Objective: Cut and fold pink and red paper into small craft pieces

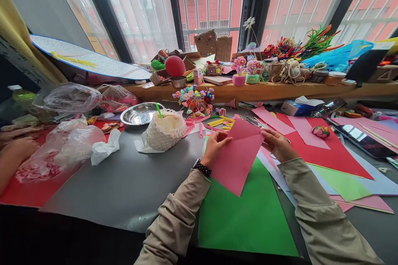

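We are at a grey table pushed up to a barred window, with a wooden sill crowded with little craft flowers, pots and pipe cleaners. Our left hand and right hand both grip the pink sheet of paper, each closed on an upper edge, thumbs on top and fingers curled underneath, so the sheet is lifted at the top and hangs as a diamond with its lower corner resting on the green sheet beneath. To the right lie more loose sheets, red, light green and pale pink, overlapping one another, and a dark phone sits on them. To the left, near the left hand, stands a white foam-netted fruit with a green straw, a steel dish behind it, and crumpled plastic bags. Another person's hand rests at the far left edge. As we judge it, the pink paper is thin and held only at two points, so uneven pulling could crease it askew, and a sleeve dragged over the loose stack could shift the sheets below.
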Demonstrator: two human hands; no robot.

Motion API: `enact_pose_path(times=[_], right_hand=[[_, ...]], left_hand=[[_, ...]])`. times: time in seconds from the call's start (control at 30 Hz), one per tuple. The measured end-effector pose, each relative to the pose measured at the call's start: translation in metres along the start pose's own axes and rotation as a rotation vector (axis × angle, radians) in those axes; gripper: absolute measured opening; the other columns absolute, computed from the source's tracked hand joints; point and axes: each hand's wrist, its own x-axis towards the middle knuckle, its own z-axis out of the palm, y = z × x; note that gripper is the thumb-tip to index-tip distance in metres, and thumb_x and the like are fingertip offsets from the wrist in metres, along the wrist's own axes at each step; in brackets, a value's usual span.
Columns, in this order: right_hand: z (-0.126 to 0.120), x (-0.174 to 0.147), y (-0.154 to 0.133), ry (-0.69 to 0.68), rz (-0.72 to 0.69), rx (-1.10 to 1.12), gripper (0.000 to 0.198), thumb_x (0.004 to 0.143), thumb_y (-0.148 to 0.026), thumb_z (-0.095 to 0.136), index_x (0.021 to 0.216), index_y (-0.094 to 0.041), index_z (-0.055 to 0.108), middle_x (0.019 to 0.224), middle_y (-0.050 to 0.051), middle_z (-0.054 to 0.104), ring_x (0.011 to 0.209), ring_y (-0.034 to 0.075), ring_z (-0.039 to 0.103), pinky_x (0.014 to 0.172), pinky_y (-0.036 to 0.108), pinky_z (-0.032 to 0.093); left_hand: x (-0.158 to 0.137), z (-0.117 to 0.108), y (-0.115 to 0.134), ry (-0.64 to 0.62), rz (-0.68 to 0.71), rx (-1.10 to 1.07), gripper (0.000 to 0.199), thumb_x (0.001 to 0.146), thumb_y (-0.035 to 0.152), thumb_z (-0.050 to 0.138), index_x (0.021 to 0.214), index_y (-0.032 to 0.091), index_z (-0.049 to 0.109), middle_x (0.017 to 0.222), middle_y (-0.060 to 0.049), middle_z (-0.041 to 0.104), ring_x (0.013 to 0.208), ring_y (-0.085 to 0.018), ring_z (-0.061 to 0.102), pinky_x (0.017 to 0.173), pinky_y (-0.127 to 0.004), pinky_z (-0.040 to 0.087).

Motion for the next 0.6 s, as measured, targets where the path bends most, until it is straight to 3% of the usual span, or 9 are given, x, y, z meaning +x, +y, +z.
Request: enact_pose_path(times=[0.1,0.17,0.37,0.43,0.5,0.6], right_hand=[[0.006,0.000,0.004,-0.107,0.104,-0.051,0.020,0.055,-0.026,0.065,0.072,-0.018,0.061,0.068,-0.001,0.063,0.063,0.010,0.057,0.061,0.021,0.047],[0.012,-0.001,0.007,-0.085,0.133,-0.064,0.022,0.053,-0.025,0.067,0.073,-0.015,0.061,0.068,0.000,0.064,0.062,0.011,0.057,0.060,0.021,0.047],[0.007,0.010,0.017,0.376,-0.131,0.023,0.022,0.048,-0.027,0.068,0.063,-0.017,0.057,0.060,-0.004,0.061,0.053,0.010,0.055,0.051,0.022,0.046],[0.001,0.014,0.019,0.488,-0.246,-0.029,0.021,0.050,-0.031,0.066,0.062,-0.017,0.055,0.059,-0.004,0.059,0.053,0.011,0.054,0.051,0.024,0.046],[-0.003,0.014,0.020,0.585,-0.343,-0.186,0.021,0.055,-0.035,0.062,0.063,-0.017,0.055,0.060,-0.002,0.059,0.054,0.012,0.054,0.053,0.026,0.046],[0.000,0.007,0.017,0.660,-0.426,-0.590,0.025,0.066,-0.039,0.049,0.069,-0.016,0.058,0.064,0.004,0.060,0.058,0.016,0.055,0.057,0.030,0.045]], left_hand=[[0.000,0.000,0.002,0.016,0.017,-0.015,0.024,0.055,0.028,0.064,0.071,0.014,0.052,0.066,0.002,0.052,0.062,-0.007,0.048,0.058,-0.018,0.037],[0.000,0.000,0.002,0.012,0.003,-0.043,0.023,0.056,0.028,0.063,0.072,0.014,0.053,0.067,0.002,0.053,0.063,-0.007,0.049,0.058,-0.018,0.036],[-0.001,-0.003,-0.001,0.099,-0.091,-0.084,0.026,0.056,0.031,0.063,0.073,0.013,0.056,0.067,0.000,0.057,0.062,-0.008,0.051,0.057,-0.018,0.037],[-0.001,-0.004,-0.001,0.086,-0.186,-0.128,0.028,0.056,0.032,0.063,0.076,0.014,0.056,0.068,0.000,0.057,0.061,-0.008,0.052,0.057,-0.019,0.039],[-0.003,-0.004,0.001,0.011,-0.306,-0.216,0.028,0.058,0.033,0.062,0.079,0.015,0.055,0.070,-0.001,0.058,0.059,-0.007,0.053,0.056,-0.019,0.040],[-0.004,-0.003,0.002,-0.087,-0.405,-0.327,0.023,0.063,0.031,0.058,0.079,0.015,0.055,0.071,-0.001,0.058,0.056,-0.006,0.053,0.055,-0.018,0.042]])
